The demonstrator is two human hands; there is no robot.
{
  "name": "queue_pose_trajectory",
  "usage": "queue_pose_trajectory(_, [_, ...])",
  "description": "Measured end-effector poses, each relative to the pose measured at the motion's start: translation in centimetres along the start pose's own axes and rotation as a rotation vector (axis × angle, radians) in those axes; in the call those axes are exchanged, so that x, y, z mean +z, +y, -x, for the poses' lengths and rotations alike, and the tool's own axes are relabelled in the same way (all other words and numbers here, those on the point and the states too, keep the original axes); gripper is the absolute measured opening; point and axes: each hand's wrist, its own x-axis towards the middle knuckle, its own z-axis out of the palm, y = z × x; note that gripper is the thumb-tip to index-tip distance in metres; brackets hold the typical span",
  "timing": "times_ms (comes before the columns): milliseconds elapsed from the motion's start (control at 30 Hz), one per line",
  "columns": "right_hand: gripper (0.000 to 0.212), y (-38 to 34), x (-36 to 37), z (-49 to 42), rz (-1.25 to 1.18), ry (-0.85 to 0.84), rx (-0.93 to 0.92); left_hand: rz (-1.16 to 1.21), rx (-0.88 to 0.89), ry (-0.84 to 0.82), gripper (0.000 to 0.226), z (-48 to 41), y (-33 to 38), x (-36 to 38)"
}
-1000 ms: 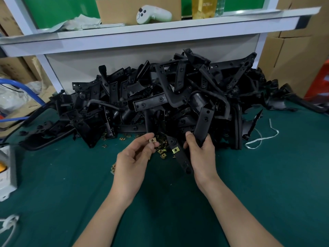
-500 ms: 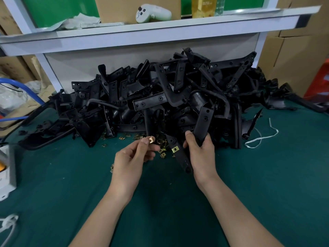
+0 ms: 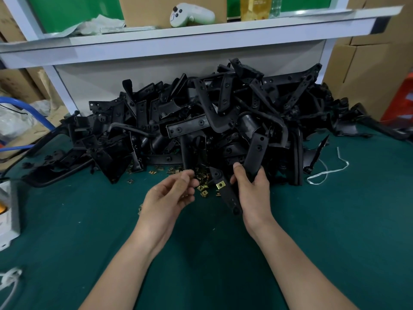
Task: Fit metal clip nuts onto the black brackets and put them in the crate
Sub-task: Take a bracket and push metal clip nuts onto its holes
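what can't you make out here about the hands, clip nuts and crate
Head view, motion blur: whether the left hand has a brass metal clip nut in its grip.
Head view, palm in the way: whether the black arm above the right hand joins the long black bracket it grips.
Head view, too small, partly under the pile of black brackets: how many loose brass clip nuts lie there.
Crate: out of frame.

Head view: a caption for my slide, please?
Right hand grips a black bracket bearing one clip nut; left hand hovers by loose nuts.
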Motion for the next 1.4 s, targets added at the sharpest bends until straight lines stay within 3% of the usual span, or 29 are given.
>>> queue_pose_trajectory(233, [0.014, -0.1, 0.0, 0.0, -0.009, 0.025, -0.008, -0.257, -0.089, -0.192, 0.02, 1.3, -1.3, 1.2])
queue_pose_trajectory(400, [0.012, -0.2, 0.0, 0.0, -0.008, 0.019, -0.007, -0.277, -0.2, -0.313, 0.014, 1.9, -1.5, 1.6])
queue_pose_trajectory(1233, [0.014, -0.3, 0.3, 0.5, 0.044, 0.046, -0.046, -0.131, -0.227, -0.217, 0.019, 2.0, -1.7, 2.3])
queue_pose_trajectory(1400, [0.016, -0.3, 0.2, 0.5, 0.048, 0.074, -0.095, -0.066, -0.237, -0.17, 0.032, 2.1, -1.7, 2.7])
